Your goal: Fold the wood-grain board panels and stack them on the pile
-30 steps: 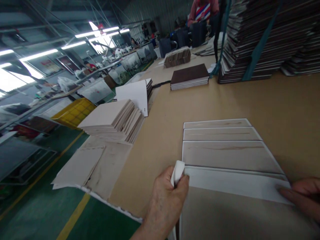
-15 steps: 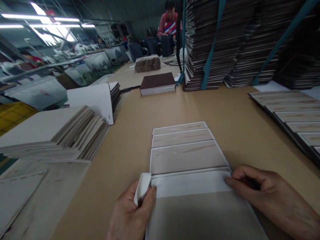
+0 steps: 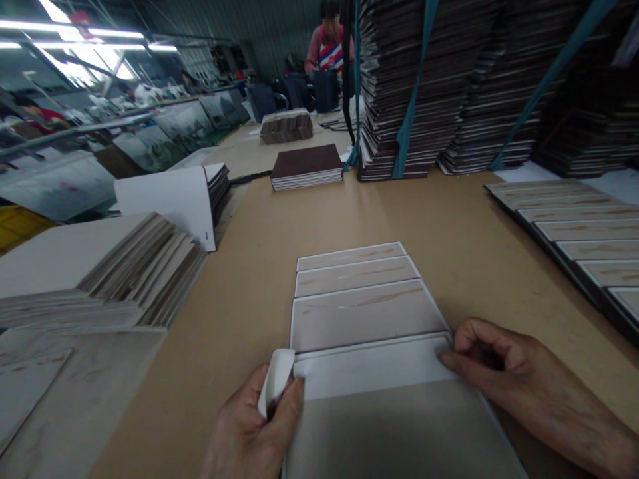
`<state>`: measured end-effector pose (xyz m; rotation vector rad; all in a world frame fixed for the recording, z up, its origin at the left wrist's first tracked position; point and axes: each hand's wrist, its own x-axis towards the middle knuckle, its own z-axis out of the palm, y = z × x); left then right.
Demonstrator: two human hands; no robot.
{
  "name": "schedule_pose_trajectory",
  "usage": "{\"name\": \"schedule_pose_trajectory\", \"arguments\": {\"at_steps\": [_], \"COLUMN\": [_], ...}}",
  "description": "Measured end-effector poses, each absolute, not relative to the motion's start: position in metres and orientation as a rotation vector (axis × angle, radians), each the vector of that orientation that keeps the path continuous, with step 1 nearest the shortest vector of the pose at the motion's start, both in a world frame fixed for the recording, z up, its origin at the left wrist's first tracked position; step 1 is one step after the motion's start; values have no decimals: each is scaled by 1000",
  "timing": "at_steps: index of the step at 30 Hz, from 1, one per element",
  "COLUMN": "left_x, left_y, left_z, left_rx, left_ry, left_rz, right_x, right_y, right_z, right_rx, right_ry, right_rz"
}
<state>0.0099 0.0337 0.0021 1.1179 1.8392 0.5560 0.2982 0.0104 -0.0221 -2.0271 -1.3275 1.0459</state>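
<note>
A grey panel (image 3: 399, 432) with a white band along its far edge lies in front of me, its near part cut off by the frame. My left hand (image 3: 259, 419) is closed around a white curved piece, smooth like plastic (image 3: 277, 379), and its thumb rests at the panel's left edge. At the far right corner, my right hand (image 3: 504, 372) pinches the panel's edge between thumb and fingers. Just beyond it, several beige panels (image 3: 357, 313) with white borders and brown glue-like streaks overlap in a row on the tan table (image 3: 239, 286).
Stacked boards (image 3: 100, 266) and an upright white board (image 3: 164, 199) stand left. Dark brown panels (image 3: 307, 163) lie ahead. Tall strapped stacks (image 3: 414, 86) rise at the back right; another row of streaked panels (image 3: 574, 229) lies right. A person (image 3: 329, 50) is at the far end.
The view has shifted slightly, so the whole scene sits a little further left. Both hands keep their hold on the panel's sides, with the white curved piece still in the left hand.
</note>
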Motion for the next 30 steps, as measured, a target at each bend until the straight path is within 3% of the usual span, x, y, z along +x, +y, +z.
{"name": "schedule_pose_trajectory", "arguments": {"at_steps": [22,26,30], "left_x": [8,-4,-11], "left_y": [34,32,16], "left_z": [-12,-11,-6], "left_rx": [1387,1550,1805], "left_ry": [1756,1843,1736], "left_rz": [678,633,698], "right_x": [311,328,318], "right_y": [16,7,-10], "right_z": [-35,-48,-54], "right_rx": [-1957,-1904,-1547], "right_ry": [-1434,-1596,-1951], "right_rz": [1036,731,108]}}
